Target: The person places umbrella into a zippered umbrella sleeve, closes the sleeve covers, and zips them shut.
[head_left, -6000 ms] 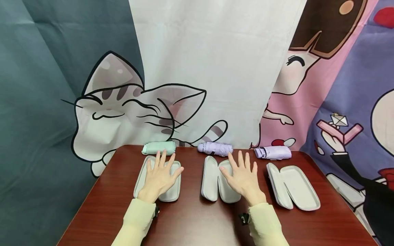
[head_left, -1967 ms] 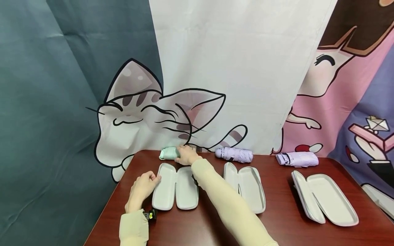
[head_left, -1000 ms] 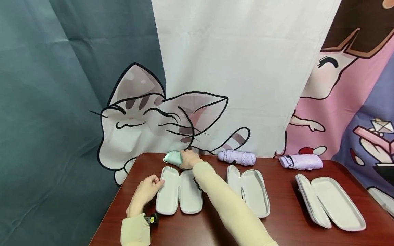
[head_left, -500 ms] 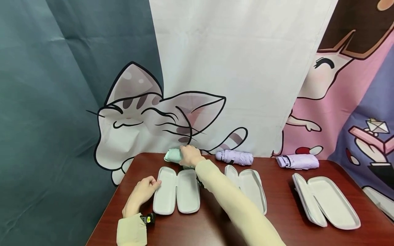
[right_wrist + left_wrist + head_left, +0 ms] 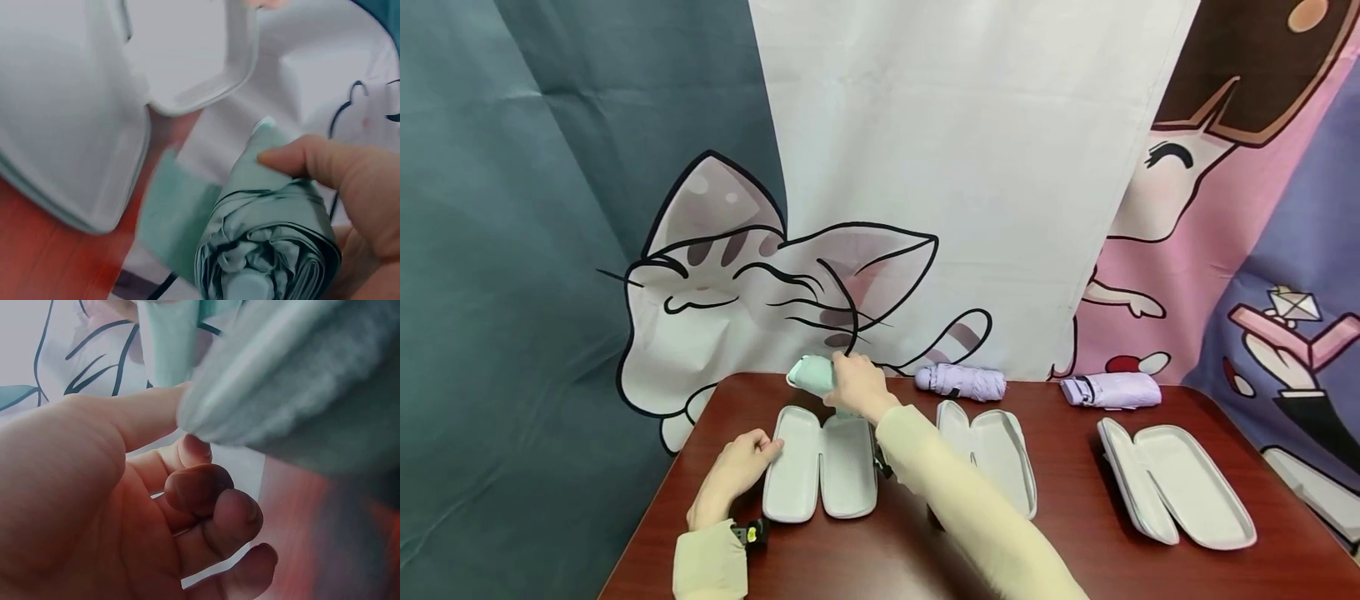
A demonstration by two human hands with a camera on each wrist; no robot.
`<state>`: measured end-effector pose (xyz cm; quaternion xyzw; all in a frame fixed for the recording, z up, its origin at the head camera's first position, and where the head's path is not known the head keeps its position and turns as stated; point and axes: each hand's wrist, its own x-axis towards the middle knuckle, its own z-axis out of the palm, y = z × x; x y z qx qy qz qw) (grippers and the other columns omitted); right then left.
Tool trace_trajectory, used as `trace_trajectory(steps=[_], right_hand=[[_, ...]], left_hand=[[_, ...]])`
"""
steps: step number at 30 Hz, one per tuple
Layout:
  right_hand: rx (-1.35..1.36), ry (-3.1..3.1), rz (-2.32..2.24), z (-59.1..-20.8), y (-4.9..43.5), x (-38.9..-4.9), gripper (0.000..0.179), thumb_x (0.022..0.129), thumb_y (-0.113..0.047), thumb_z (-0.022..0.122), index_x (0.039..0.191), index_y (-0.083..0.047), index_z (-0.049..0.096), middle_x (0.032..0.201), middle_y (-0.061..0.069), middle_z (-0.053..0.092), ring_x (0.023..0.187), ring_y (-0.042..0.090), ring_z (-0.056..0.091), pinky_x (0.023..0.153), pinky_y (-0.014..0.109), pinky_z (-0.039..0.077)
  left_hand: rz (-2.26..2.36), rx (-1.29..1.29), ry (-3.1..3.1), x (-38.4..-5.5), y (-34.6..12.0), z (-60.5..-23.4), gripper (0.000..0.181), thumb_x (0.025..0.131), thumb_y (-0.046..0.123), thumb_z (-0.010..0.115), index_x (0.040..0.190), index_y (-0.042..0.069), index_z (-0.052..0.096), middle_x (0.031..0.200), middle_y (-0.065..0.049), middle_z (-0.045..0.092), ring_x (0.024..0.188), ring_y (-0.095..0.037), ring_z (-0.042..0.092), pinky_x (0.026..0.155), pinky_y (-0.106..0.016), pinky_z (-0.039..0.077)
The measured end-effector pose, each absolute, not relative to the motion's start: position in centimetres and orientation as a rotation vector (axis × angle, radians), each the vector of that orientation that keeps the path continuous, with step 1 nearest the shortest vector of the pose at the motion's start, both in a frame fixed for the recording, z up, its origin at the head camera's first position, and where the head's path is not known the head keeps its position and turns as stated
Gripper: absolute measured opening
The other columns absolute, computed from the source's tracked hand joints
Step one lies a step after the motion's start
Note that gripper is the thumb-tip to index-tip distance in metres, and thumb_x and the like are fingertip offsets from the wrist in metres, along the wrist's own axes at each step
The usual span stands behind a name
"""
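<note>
At the back left of the table, my right hand [image 5: 859,387] grips a folded mint-green umbrella [image 5: 814,375], raised and tilted behind the left case. In the right wrist view my thumb lies along the umbrella's fabric [image 5: 275,200], and a loose green flap [image 5: 175,209] hangs beside it. A pale grey clamshell case [image 5: 793,475] lies open below, both halves facing up. My left hand [image 5: 733,471] is at its left edge. In the left wrist view the thumb and a fingertip meet the case rim [image 5: 269,381], the other fingers curled underneath.
Two lilac folded umbrellas, one in the middle [image 5: 962,382] and one at right [image 5: 1112,390], lie along the table's back edge. Two more open pale cases, a middle one [image 5: 1007,458] and a right one [image 5: 1195,492], stand before them. A printed curtain [image 5: 985,167] hangs behind the table [image 5: 850,567].
From hovering spread over the table, my left hand went to the left case's edge and my right hand took the green umbrella. The umbrella has since shifted, lifted and tilted.
</note>
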<state>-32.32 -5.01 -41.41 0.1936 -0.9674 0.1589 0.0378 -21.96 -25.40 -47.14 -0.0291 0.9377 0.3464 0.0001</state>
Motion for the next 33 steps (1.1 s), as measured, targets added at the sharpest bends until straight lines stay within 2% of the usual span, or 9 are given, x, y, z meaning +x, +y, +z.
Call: trace_trajectory(steps=[9, 18, 33], right_hand=[[0.462, -2.890, 0.756, -41.0, -3.6, -28.7, 0.064, 0.073, -0.036, 0.082, 0.127, -0.011, 0.058, 0.108, 0.007, 0.063, 0.090, 0.023, 0.060, 0.069, 0.042, 0.050], [0.270, -2.835, 0.917, -41.7, -2.3, -26.9, 0.066, 0.070, -0.034, 0.082, 0.126, -0.010, 0.057, 0.102, 0.009, 0.061, 0.089, 0.026, 0.058, 0.070, 0.046, 0.049], [0.053, -2.759, 1.120, -44.3, -1.8, -24.1, 0.068, 0.077, -0.033, 0.076, 0.135, -0.007, 0.052, 0.105, 0.014, 0.056, 0.095, 0.031, 0.055, 0.072, 0.046, 0.048]], left_hand=[[1.072, -0.086, 2.957, -21.7, -26.0, -47.1, 0.029, 0.096, 0.032, 0.060, 0.077, 0.012, 0.052, 0.063, 0.000, 0.042, 0.062, -0.017, 0.045, 0.060, -0.032, 0.036], [1.102, -0.035, 2.943, -22.1, -25.7, -46.8, 0.029, 0.097, 0.031, 0.060, 0.078, 0.011, 0.051, 0.063, -0.001, 0.041, 0.060, -0.017, 0.044, 0.059, -0.032, 0.035], [1.057, -0.037, 2.971, -21.9, -25.6, -47.2, 0.029, 0.097, 0.032, 0.059, 0.078, 0.011, 0.051, 0.064, 0.000, 0.042, 0.061, -0.017, 0.045, 0.060, -0.032, 0.035]])
